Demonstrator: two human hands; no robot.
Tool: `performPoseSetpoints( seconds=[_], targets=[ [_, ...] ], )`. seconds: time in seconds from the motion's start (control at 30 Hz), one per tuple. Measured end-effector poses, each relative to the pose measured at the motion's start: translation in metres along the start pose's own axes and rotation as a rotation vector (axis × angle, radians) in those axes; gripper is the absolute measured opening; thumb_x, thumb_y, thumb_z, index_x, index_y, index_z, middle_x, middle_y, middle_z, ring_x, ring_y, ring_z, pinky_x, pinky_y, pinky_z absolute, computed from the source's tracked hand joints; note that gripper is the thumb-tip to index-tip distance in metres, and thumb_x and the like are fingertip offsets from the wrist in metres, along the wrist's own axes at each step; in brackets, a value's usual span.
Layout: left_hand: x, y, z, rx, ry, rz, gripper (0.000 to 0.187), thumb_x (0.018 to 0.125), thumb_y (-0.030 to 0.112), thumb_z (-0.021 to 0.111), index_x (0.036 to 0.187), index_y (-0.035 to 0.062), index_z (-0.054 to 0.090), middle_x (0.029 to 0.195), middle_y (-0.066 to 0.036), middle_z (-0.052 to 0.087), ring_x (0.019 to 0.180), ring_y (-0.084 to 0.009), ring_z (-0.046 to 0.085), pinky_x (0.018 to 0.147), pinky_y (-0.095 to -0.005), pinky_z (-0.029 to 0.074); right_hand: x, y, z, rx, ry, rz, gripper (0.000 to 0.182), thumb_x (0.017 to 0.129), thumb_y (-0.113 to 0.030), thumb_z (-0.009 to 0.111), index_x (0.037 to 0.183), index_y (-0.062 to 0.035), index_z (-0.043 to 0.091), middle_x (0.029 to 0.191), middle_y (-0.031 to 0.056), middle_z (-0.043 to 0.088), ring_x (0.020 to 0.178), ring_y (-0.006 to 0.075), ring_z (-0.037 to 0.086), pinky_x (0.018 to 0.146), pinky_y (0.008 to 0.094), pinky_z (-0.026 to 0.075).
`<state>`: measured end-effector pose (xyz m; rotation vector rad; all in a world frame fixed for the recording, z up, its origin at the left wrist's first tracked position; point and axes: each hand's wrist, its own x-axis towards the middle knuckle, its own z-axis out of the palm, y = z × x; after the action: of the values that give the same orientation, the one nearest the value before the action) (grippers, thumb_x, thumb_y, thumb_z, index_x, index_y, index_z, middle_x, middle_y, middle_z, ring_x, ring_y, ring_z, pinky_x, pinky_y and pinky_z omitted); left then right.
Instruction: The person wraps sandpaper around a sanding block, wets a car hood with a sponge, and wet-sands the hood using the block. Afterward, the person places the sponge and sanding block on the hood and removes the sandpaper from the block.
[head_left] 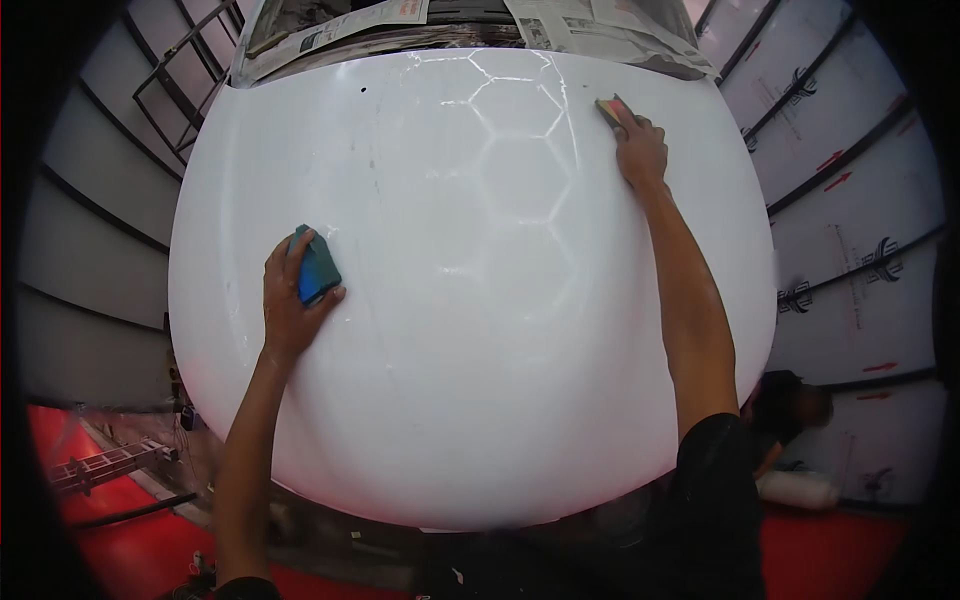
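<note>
- Left hand (290,310): fingers and thumb grip a blue-green block (320,268) on the white hood (480,370); no lettering legible on it.
- Right hand (643,150): fingers closed over a multicoloured pad (608,110), mostly hidden, near the hood's upper right.
- Another person (790,405), partly cut off behind the hood's edge, blurred.
- Wall sheets (850,205): red arrows, black logos, lettering too small to read.
- Newspapers (565,32) over the windscreen area: print unreadable, top cut off.
</note>
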<state>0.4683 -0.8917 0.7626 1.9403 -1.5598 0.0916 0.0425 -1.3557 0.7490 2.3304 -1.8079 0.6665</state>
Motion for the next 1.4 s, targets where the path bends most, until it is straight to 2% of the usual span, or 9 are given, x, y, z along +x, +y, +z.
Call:
performPoseSetpoints(
  seconds=[0.17,0.33,0.43,0.5,0.6,0.83,1.0,1.23,1.4],
  targets=[
    [-0.004,-0.009,0.006,-0.022,0.019,0.000,0.087,0.089,0.027,0.093,0.166,0.0237,0.052,0.161,-0.019,0.052,0.147,-0.0399,0.053,0.121,-0.0507,0.051,-0.180,-0.013,-0.052,0.195,0.127,-0.162,0.049,0.106,-0.020,0.071,0.155,-0.0246,0.067,0.158,0.0125,0.061,0.138,0.0364,0.056,0.117,0.0511,0.047],
    [-0.005,-0.010,0.007,-0.009,0.043,0.037,0.082,0.093,0.035,0.090,0.166,0.0253,0.052,0.161,-0.018,0.055,0.149,-0.0398,0.052,0.121,-0.0506,0.050,-0.411,-0.033,-0.136,0.239,0.044,-0.186,0.071,0.094,-0.006,0.078,0.162,-0.0209,0.063,0.161,0.0158,0.057,0.138,0.0381,0.054,0.116,0.0507,0.044],
    [-0.005,-0.011,0.008,0.008,0.067,0.056,0.079,0.094,0.035,0.089,0.164,0.0249,0.054,0.160,-0.018,0.055,0.149,-0.0398,0.052,0.121,-0.0501,0.050,-0.552,-0.032,-0.161,0.290,-0.004,-0.150,0.074,0.087,0.004,0.073,0.157,-0.0188,0.068,0.163,0.0195,0.057,0.140,0.0404,0.054,0.119,0.0516,0.044],
    [-0.004,-0.010,0.010,0.023,0.075,0.051,0.076,0.095,0.035,0.089,0.162,0.0239,0.056,0.159,-0.017,0.056,0.148,-0.0393,0.052,0.121,-0.0494,0.050,-0.606,-0.027,-0.170,0.301,-0.031,-0.158,0.060,0.091,-0.003,0.076,0.149,-0.0197,0.074,0.161,0.0173,0.060,0.137,0.0391,0.057,0.115,0.0510,0.046],
    [-0.004,-0.014,0.011,0.049,0.093,0.072,0.068,0.097,0.035,0.088,0.157,0.0215,0.060,0.156,-0.017,0.059,0.147,-0.0388,0.053,0.120,-0.0487,0.050,-0.547,-0.008,-0.172,0.297,-0.038,-0.322,0.060,0.091,-0.003,0.077,0.149,-0.0193,0.075,0.160,0.0165,0.061,0.135,0.0375,0.058,0.114,0.0503,0.046],
    [-0.001,-0.034,0.020,0.067,0.083,0.138,0.056,0.104,0.035,0.080,0.151,0.0091,0.063,0.155,-0.018,0.060,0.146,-0.0395,0.054,0.123,-0.0479,0.046,-0.315,0.005,-0.097,0.209,0.184,-0.132,0.051,0.102,-0.018,0.075,0.153,-0.0261,0.070,0.151,0.0099,0.066,0.130,0.0355,0.058,0.111,0.0520,0.047],
    [-0.039,0.027,0.039,0.061,0.021,0.153,0.057,0.100,0.029,0.085,0.147,0.0064,0.064,0.158,-0.023,0.057,0.153,-0.0439,0.046,0.128,-0.0513,0.040,-0.359,-0.026,-0.107,0.237,0.176,0.005,0.053,0.102,-0.019,0.076,0.155,-0.0262,0.068,0.154,0.0120,0.063,0.135,0.0360,0.056,0.115,0.0525,0.045],
    [-0.139,0.169,0.056,-0.071,-0.119,0.257,0.069,0.086,0.024,0.095,0.145,0.0135,0.062,0.161,-0.017,0.053,0.157,-0.0471,0.042,0.133,-0.0661,0.029,-0.595,-0.072,-0.163,0.374,0.049,-0.064,0.068,0.093,-0.011,0.080,0.158,-0.0210,0.067,0.161,0.0191,0.057,0.136,0.0384,0.054,0.114,0.0555,0.043],
    [-0.142,0.174,0.050,-0.161,-0.137,0.236,0.063,0.071,0.032,0.104,0.119,0.0094,0.070,0.152,-0.015,0.061,0.155,-0.0456,0.045,0.133,-0.0655,0.031,-0.634,-0.040,-0.181,0.273,0.076,-0.148,0.060,0.091,-0.016,0.079,0.151,-0.0244,0.074,0.157,0.0126,0.063,0.131,0.0351,0.056,0.115,0.0589,0.042]
  ],
)
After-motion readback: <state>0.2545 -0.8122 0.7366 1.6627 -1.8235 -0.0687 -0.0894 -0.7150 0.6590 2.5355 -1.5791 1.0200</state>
